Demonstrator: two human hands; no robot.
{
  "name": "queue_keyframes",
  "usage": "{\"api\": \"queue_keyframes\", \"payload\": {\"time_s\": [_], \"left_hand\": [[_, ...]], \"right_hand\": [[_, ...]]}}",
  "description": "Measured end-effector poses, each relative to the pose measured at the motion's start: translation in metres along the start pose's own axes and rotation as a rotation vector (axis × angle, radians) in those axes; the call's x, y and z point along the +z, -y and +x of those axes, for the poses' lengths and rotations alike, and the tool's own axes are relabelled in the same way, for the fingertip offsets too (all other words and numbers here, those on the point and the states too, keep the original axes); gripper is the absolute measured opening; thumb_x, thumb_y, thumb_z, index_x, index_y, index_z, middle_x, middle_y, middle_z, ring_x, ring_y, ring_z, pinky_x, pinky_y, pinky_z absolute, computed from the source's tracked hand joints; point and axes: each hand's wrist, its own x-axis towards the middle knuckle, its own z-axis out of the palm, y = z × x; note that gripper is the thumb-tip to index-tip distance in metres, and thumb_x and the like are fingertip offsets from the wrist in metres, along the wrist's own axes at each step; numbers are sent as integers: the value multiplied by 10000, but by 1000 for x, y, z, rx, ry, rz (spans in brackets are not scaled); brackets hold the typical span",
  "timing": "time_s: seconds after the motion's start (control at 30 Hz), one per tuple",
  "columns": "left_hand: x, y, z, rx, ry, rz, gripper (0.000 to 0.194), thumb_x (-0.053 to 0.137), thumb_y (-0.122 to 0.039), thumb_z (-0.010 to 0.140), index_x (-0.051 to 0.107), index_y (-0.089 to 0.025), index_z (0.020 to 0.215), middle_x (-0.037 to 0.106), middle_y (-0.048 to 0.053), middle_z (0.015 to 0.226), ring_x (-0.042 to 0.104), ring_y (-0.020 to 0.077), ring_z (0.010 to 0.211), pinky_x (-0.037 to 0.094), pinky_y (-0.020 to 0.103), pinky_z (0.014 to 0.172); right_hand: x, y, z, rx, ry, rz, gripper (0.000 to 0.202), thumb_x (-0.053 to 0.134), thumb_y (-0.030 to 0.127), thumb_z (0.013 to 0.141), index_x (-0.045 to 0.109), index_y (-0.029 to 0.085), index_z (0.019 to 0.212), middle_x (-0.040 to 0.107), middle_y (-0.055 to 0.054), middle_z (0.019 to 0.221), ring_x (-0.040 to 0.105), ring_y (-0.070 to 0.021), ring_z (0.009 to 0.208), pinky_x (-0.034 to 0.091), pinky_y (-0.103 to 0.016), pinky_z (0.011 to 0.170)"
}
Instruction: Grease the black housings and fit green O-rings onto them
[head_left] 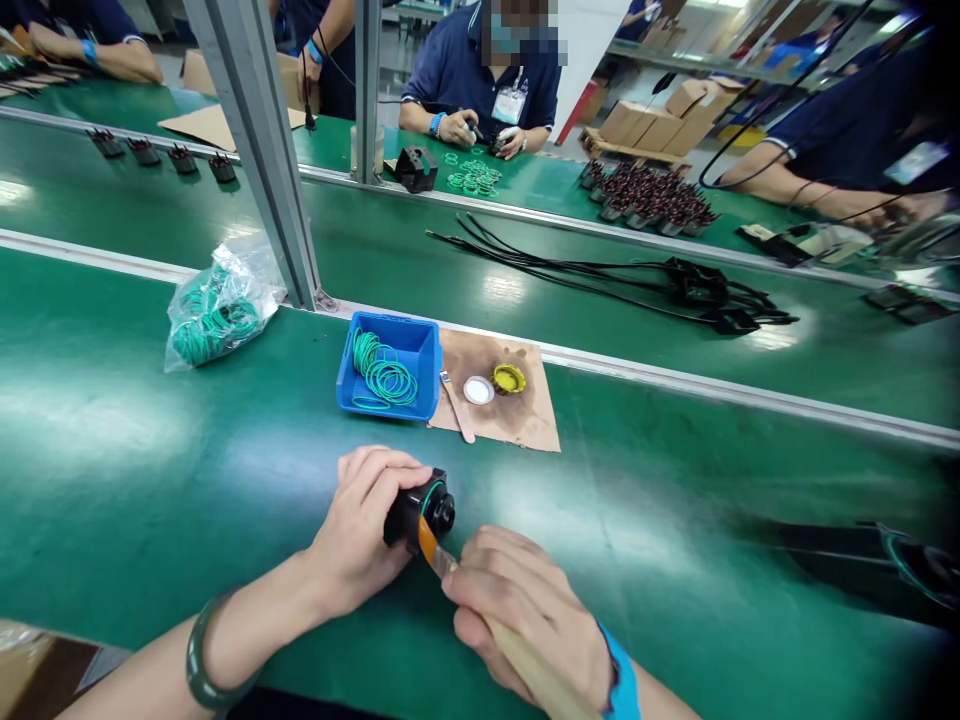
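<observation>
My left hand (367, 530) is closed around a black plastic housing (405, 515) that has a green ring seated round its round end. In my right hand (525, 610) is a flat brush (444, 562) with a pale wooden handle, a metal band and orange bristles. The bristle tip touches the housing beside the green ring. Beyond my hands stands a blue bin (388, 408) with several loose green rings (386, 372) in it. To its right, a stained cardboard sheet (536, 425) carries a yellow-rimmed pot (508, 379), a white lid (478, 390) and a wooden-handled tool (459, 412).
A clear bag of green rings (217, 315) lies at the left, near a metal post (262, 150). Another black part (870, 565) sits blurred at the right. Black cables (570, 270) lie on the middle strip. A co-worker (480, 90) sits opposite, behind loose green rings (474, 178).
</observation>
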Motion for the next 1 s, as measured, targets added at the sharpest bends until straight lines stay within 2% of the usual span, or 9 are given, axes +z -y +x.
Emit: {"api": "queue_keyframes", "payload": {"time_s": [0.33,0.4,0.5,0.57,0.7,0.77,0.8,0.9,1.0], "left_hand": [[-3,4,7,-171,19,-241,483,781,-186,680,540,-231,1096,632,62,1070,591,248,1035,472,410,888],[-4,4,8,-232,40,-302,531,823,-200,642,545,-231,1093,628,58,1084,597,247,1047,478,403,900],[-4,2,8,-315,106,-389,613,856,-155,582,549,-239,1105,632,39,1117,603,239,1073,470,389,930],[-3,1,8,-356,156,-402,624,860,-135,572,553,-250,1103,645,21,1119,613,233,1067,466,384,937],[2,0,8,-442,207,-424,701,875,-144,556,496,-265,1134,659,10,1116,639,228,1029,486,380,912],[3,1,9,-442,230,-447,815,881,-183,568,412,-275,1227,642,33,1165,632,238,1066,486,399,938],[3,1,9,-418,248,-449,898,893,-228,567,357,-280,1285,618,55,1212,616,251,1107,479,418,964],[-3,7,5,-284,255,-398,1176,905,-513,507,204,-283,1423,476,139,1373,523,327,1234,430,505,1036],[-17,38,-8,-133,78,-300,1172,672,-837,539,196,-267,1445,386,182,1410,438,400,1280,351,593,1077]], "right_hand": [[-8,-18,-2,-100,86,-67,206,371,219,980,567,208,920,576,-15,591,499,-163,508,376,-301,479],[-13,-23,-5,-66,-45,-66,228,364,257,1002,587,222,966,590,-21,617,532,-169,525,410,-305,495],[-14,-26,-13,59,-446,49,254,363,337,1023,603,264,1064,640,-47,733,596,-198,619,473,-348,555],[-11,-26,-16,179,-574,149,235,369,298,1029,587,288,1117,689,-57,856,642,-210,728,498,-361,607],[-6,-26,-14,364,-339,170,189,369,221,1028,552,263,1052,706,-56,1054,667,-189,940,516,-357,802],[-7,-27,-10,372,-211,141,99,481,326,994,531,243,1013,672,-85,1155,636,-217,1053,497,-375,878],[-7,-28,-7,362,-162,136,181,566,401,947,519,237,1009,648,-101,1201,618,-236,1093,491,-380,895],[-3,-29,-1,330,-68,121,507,747,588,736,491,233,992,606,-119,1261,592,-263,1120,474,-377,911],[9,-30,4,289,-33,56,596,770,649,657,466,231,953,629,-99,1183,580,-259,1111,430,-374,942]]}}
